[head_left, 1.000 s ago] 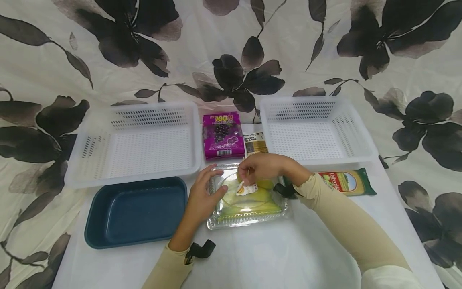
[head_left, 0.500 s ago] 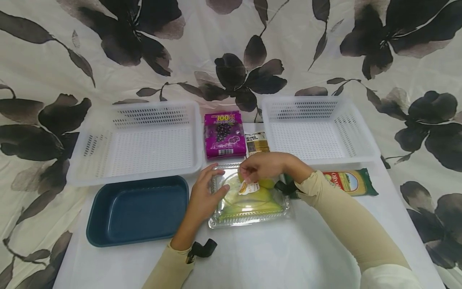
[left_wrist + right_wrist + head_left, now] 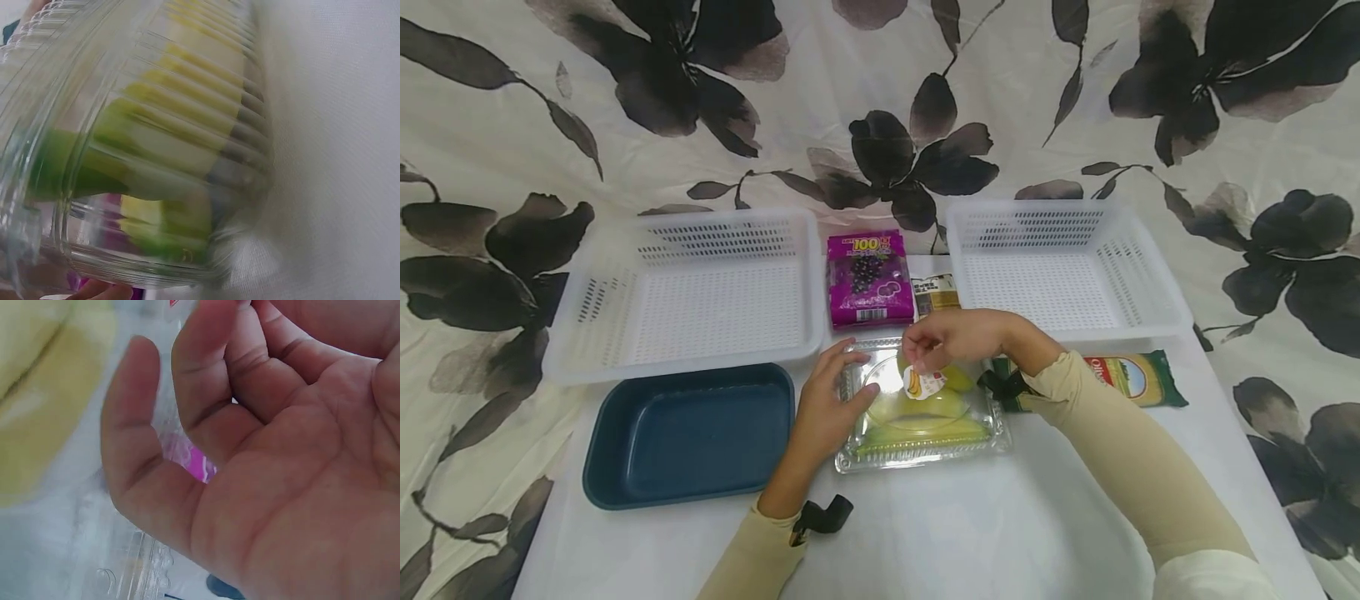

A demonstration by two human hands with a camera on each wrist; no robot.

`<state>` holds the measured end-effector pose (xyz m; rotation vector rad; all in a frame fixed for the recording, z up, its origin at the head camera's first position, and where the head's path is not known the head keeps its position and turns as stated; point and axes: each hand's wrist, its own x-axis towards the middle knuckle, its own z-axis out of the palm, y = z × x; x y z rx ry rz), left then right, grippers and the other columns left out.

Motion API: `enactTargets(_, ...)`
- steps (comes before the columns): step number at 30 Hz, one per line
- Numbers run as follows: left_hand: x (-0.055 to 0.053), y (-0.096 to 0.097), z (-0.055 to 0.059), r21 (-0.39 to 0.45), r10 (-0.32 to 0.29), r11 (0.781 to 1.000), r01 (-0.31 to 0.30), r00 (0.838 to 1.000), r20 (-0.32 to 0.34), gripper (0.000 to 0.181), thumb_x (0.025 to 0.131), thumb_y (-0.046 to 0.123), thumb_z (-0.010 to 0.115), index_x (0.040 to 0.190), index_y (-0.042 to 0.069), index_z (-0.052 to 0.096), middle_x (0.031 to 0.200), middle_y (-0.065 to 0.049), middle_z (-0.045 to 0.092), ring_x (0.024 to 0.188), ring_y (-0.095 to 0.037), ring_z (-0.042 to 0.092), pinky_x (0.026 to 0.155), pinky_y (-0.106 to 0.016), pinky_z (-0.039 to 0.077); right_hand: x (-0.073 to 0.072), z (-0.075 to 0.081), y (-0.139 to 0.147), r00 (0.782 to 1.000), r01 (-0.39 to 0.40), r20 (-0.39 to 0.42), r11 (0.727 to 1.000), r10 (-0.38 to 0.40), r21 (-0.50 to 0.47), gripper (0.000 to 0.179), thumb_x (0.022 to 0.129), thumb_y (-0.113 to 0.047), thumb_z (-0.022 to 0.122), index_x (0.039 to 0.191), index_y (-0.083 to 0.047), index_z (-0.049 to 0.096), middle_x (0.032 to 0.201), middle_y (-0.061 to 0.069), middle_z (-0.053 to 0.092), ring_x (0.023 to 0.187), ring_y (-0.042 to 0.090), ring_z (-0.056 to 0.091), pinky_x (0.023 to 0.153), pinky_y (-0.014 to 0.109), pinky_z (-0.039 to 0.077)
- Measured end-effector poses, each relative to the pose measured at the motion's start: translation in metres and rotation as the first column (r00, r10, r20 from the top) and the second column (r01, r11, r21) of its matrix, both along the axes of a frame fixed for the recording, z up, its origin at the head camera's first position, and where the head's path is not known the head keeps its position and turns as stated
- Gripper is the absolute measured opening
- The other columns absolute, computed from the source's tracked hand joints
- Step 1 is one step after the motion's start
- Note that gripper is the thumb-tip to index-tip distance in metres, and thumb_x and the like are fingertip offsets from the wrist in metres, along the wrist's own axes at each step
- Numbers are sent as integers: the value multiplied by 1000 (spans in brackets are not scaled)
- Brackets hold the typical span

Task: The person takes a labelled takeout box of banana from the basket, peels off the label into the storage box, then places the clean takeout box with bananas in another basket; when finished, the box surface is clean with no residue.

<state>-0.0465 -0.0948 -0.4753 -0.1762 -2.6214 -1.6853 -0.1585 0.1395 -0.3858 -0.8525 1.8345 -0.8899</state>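
A clear plastic clamshell container (image 3: 925,457) of yellow-green bananas (image 3: 917,437) sits on the white table. My left hand (image 3: 827,408) rests against its left side, fingers spread toward the far corner and the thumb on the lid. In the left wrist view the bananas (image 3: 181,94) show through the ribbed wall. My right hand (image 3: 962,340) pinches the edge of a white sticker with a banana picture (image 3: 923,383) over the lid. Whether the sticker still touches the lid, I cannot tell. In the right wrist view, curled fingers of the right hand (image 3: 250,456) hide most of the sticker.
White perforated baskets stand at the back left (image 3: 700,308) and back right (image 3: 1037,292). Between them lie a purple grape candy bag (image 3: 868,283) and a small brown-and-white packet (image 3: 935,292). A dark blue tray (image 3: 688,442) is at left; a green-and-gold packet (image 3: 1138,379) lies right.
My right hand has shifted slightly up and to the right with the sticker, which now shows at a different angle. The left hand stays on the container.
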Motion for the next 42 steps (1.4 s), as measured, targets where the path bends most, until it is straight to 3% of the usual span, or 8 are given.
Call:
enactTargets(6,0,-2,6,-29,0,1000,0,1000,13,40,89,20,79,126,16,67,159,-11,45,146,-38,43,118,-61,35,3,1,-5,999,29,-14,1000,-29,-4,15,95,-7,69,108,-4,62,89,3,63,83,18,59,83,35,54)
enactTargets(11,0,-4,10,-68,-10,998,11,1000,15,42,89,23,79,128,17,66,159,-13,44,145,-41,43,117,-64,34,5,0,-9,999,37,-24,998,-38,-47,31,90,-7,75,113,-6,54,94,6,62,92,22,60,85,35,52)
enactTargets(18,1,-7,13,-76,-24,997,26,999,24,41,89,27,79,127,17,67,159,-13,44,147,-39,41,118,-64,33,7,2,-14,997,13,-78,997,-19,-77,23,86,-4,79,92,-9,57,87,7,55,82,21,52,78,32,49)
enactTargets(22,2,-7,11,-81,-28,996,29,999,22,42,89,28,78,128,17,67,160,-13,43,147,-40,41,117,-65,34,7,1,-17,997,28,-73,997,-34,-78,19,87,-1,77,95,-10,63,91,1,61,81,19,54,77,30,51)
enactTargets(30,4,-8,12,-92,-28,995,29,1000,7,42,89,25,79,128,16,67,159,-14,44,146,-40,43,116,-65,35,4,0,-22,994,95,-53,992,-99,-83,19,87,-3,78,103,-10,69,102,3,69,87,22,61,83,34,56)
enactTargets(37,12,-21,36,-94,-32,995,35,999,40,40,94,27,75,130,13,66,159,-15,44,143,-41,45,102,-55,53,-1,4,-27,982,114,-138,988,-128,-104,28,87,-11,79,113,-14,72,107,0,71,90,22,61,83,34,54)
enactTargets(42,23,-45,56,-113,-10,994,12,1000,15,33,95,23,74,125,10,68,152,-10,53,140,-32,52,101,-47,55,0,9,-42,980,124,-142,984,-142,-126,29,88,-12,79,116,-15,72,105,0,70,90,21,57,82,32,52)
